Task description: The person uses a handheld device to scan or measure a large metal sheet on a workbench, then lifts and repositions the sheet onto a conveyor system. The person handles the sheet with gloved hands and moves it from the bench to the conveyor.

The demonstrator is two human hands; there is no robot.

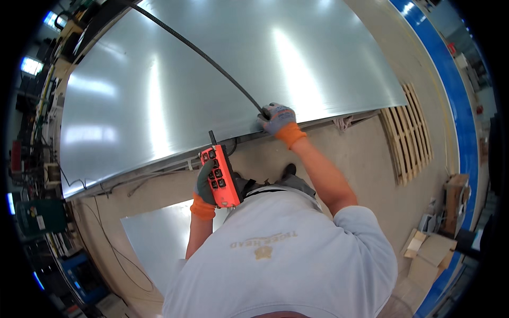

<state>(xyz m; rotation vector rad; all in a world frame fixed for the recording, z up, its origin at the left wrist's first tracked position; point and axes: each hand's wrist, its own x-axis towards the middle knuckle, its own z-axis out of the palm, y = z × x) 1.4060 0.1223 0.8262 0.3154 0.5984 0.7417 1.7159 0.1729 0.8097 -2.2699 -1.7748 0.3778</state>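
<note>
My right hand (pixel 277 119) grips the dark cable (pixel 204 53) at the near edge of the big metal sheet (pixel 212 79), my left hand (pixel 205 185) holds the orange remote (pixel 220 177) just below that edge, and the sheet still lies flat, not lifted yet.

Concrete floor (pixel 371 153) with a wooden pallet (pixel 408 135) at three o'clock, blue stripe (pixel 450 79) beyond, cardboard (pixel 429 254) at four.

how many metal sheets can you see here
2: a large metal sheet fills the upper picture, the right hand at its near edge; a smaller sheet lies on the floor at lower left. More may be stacked beneath, hidden.
</note>
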